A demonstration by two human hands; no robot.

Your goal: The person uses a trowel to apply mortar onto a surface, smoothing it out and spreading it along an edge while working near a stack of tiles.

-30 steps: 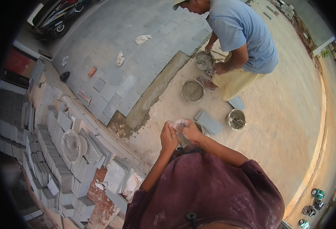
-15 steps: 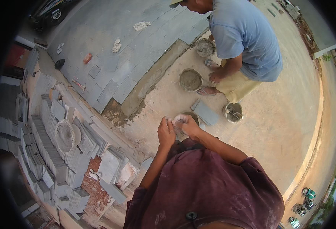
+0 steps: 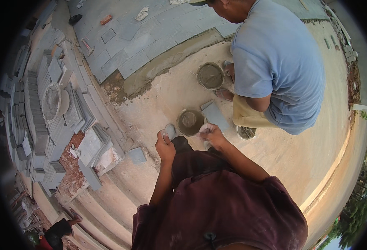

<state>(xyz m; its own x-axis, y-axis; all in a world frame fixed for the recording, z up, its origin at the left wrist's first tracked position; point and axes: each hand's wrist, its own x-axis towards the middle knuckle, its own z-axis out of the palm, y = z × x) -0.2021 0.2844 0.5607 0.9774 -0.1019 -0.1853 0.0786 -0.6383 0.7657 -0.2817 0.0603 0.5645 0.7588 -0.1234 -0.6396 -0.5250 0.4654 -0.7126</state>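
My left hand (image 3: 165,146) is raised in front of my body with its fingers curled in and pale, dusty fingertips. Level with it, my right hand (image 3: 212,136) has thumb and fingers pressed together, also whitened. Anything small in either pinch is too fine to make out. Between and just beyond the hands, a bucket (image 3: 197,130) stands on the ground with grey mortar low inside it. A grey slate tile (image 3: 215,116) lies beside the bucket's right side. My grey shoe (image 3: 170,131) shows next to my left hand.
A crouching person in a blue shirt (image 3: 281,66) is close at the right, near a full mortar bucket (image 3: 211,76). Laid grey paving (image 3: 150,43) ends at a wet mortar strip (image 3: 173,57). Tile stacks (image 3: 36,104) and steps (image 3: 108,200) lie left. Another person (image 3: 56,233) is lower left.
My hands, close together before, are now apart, the left to the left and the right to the right. The bucket between them shows more fully. The view has shifted, bringing the steps into sight.
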